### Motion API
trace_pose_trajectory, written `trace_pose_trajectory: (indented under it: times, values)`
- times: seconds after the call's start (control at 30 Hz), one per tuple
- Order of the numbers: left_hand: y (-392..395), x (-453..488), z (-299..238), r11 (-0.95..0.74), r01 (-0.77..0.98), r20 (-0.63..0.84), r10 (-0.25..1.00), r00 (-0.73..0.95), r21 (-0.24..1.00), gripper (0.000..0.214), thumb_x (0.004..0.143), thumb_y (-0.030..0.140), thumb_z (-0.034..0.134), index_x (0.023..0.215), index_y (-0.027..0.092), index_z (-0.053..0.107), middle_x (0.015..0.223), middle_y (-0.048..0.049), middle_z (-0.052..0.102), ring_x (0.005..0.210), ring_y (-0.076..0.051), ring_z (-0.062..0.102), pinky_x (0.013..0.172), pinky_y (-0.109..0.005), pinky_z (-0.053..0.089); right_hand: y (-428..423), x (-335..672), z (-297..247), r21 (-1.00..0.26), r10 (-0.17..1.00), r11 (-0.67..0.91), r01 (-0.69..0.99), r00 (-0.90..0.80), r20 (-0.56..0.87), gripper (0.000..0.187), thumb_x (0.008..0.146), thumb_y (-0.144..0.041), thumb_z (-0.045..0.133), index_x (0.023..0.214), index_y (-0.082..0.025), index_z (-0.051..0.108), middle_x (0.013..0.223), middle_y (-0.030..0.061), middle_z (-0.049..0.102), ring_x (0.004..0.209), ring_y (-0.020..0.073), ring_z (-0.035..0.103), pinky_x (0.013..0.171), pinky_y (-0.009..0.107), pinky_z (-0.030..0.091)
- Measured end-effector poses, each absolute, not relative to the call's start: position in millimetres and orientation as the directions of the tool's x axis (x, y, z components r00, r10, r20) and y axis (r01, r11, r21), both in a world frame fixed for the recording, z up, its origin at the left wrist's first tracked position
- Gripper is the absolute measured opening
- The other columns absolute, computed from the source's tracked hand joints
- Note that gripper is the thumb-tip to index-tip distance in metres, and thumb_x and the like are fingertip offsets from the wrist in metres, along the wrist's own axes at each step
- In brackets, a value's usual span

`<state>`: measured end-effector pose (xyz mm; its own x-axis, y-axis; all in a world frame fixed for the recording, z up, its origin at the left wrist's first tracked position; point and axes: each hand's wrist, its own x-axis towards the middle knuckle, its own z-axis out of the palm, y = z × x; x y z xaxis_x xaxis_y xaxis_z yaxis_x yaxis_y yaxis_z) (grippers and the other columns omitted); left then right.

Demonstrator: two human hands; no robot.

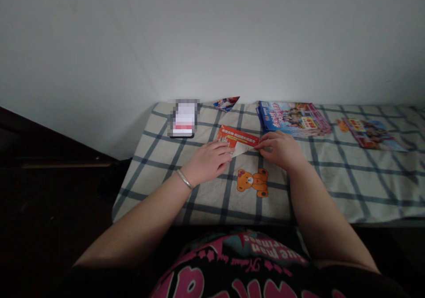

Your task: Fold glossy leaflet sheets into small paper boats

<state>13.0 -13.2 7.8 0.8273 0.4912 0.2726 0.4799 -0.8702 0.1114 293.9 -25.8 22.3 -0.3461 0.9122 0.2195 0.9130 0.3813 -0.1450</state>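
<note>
A red printed leaflet [244,135] lies in the middle of the checked cloth, with one part folded over so that a pale underside shows. My left hand [210,160] is closed over its lower left part, fingers together and holding it against the cloth. At the leaflet's right corner, my right hand [280,149] pinches the paper between thumb and fingertips. Behind the leaflet stands a small folded paper piece [227,103] in dark blue and red. A stack of colourful leaflets [288,116] sits just beyond my right hand.
A phone [184,118] with a blurred screen lies at the back left. More printed leaflets [375,134] rest at the right. The checked cloth [152,174], printed with a teddy bear [254,182], meets a pale wall [212,36] at the back. The left side is dark.
</note>
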Motion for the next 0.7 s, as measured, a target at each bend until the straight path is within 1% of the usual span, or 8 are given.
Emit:
trace_pose_trajectory:
  times: [0.2,0.37,0.47,0.53,0.6,0.63,0.7]
  values:
    - [-12,12,8,-0.865,0.482,0.296,0.500,0.814,0.138,0.019,0.095,0.024,0.051,0.101,0.020,0.069,0.128,-0.0013,0.065,0.123,-0.019,0.055,0.108,-0.041,0.043,-27,292,25,-0.138,0.919,0.354,0.925,-0.317,0.233,0.018,0.083,-0.024,0.061,0.086,-0.025,0.079,0.099,0.0038,0.073,0.091,0.0230,0.061,0.079,0.036,0.047]
    - [-9,9,7,-0.881,0.444,0.314,0.474,0.823,0.166,0.019,0.095,0.022,0.049,0.097,0.019,0.068,0.126,-0.0021,0.067,0.123,-0.018,0.055,0.110,-0.041,0.042,-26,288,24,-0.121,0.905,0.384,0.915,-0.346,0.248,0.018,0.084,-0.020,0.057,0.085,-0.020,0.074,0.098,0.0071,0.072,0.093,0.0245,0.060,0.083,0.037,0.047]
    - [-8,9,5,-0.878,0.448,0.320,0.479,0.817,0.170,0.020,0.096,0.022,0.048,0.101,0.018,0.067,0.124,-0.0031,0.067,0.122,-0.017,0.055,0.111,-0.040,0.042,-25,285,20,-0.124,0.892,0.405,0.906,-0.362,0.270,0.019,0.083,-0.021,0.058,0.097,-0.017,0.071,0.104,0.0097,0.071,0.098,0.0270,0.059,0.086,0.039,0.047]
    - [-7,9,4,-0.875,0.449,0.320,0.484,0.815,0.179,0.020,0.096,0.022,0.047,0.103,0.017,0.066,0.124,-0.0041,0.067,0.122,-0.017,0.055,0.111,-0.040,0.042,-24,282,18,-0.137,0.874,0.439,0.888,-0.387,0.294,0.030,0.081,-0.020,0.059,0.110,-0.017,0.066,0.111,0.0108,0.069,0.103,0.0282,0.058,0.089,0.040,0.046]
    - [-7,9,4,-0.873,0.447,0.320,0.488,0.812,0.196,0.020,0.096,0.022,0.047,0.102,0.017,0.066,0.122,-0.0055,0.067,0.121,-0.017,0.056,0.109,-0.040,0.043,-25,278,16,-0.157,0.856,0.474,0.866,-0.411,0.315,0.038,0.081,-0.017,0.059,0.119,-0.017,0.062,0.116,0.0108,0.068,0.106,0.0279,0.058,0.091,0.040,0.045]
    - [-7,9,4,-0.871,0.447,0.320,0.492,0.810,0.205,0.020,0.096,0.022,0.047,0.101,0.017,0.065,0.119,-0.0062,0.067,0.120,-0.018,0.056,0.108,-0.040,0.044,-25,276,16,-0.166,0.852,0.481,0.861,-0.415,0.319,0.039,0.082,-0.017,0.058,0.120,-0.017,0.060,0.116,0.0106,0.068,0.106,0.0273,0.058,0.092,0.039,0.045]
    - [-8,10,5,-0.863,0.457,0.326,0.504,0.800,0.214,0.019,0.096,0.020,0.047,0.100,0.017,0.064,0.115,-0.0069,0.067,0.116,-0.018,0.058,0.103,-0.039,0.048,-26,273,16,-0.165,0.857,0.475,0.864,-0.412,0.310,0.034,0.083,-0.017,0.058,0.117,-0.016,0.061,0.112,0.0102,0.069,0.103,0.0263,0.059,0.090,0.038,0.044]
